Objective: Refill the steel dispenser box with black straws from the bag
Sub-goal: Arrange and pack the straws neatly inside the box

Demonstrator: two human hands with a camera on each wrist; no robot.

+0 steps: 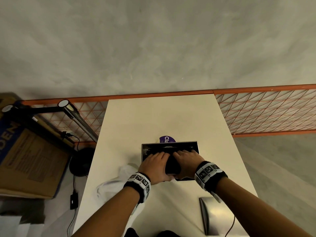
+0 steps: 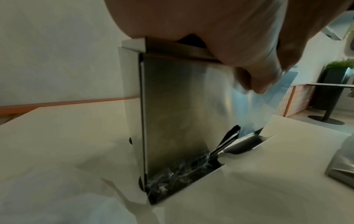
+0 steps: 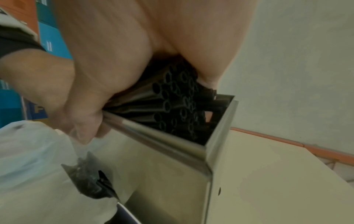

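The open steel dispenser box stands in the middle of the cream table. Both hands hold one bundle of black straws over its open top. My left hand grips the bundle's left side and my right hand grips the right side, fingers reaching down into the box. In the right wrist view the open ends of the straws sit just above the box rim. The left wrist view shows the box's steel wall and a few straws in its bottom tray.
A crumpled clear plastic bag lies on the table left of the box. The steel lid lies near the front right. A purple sticker shows behind the box. Cardboard boxes and an orange mesh rail flank the table.
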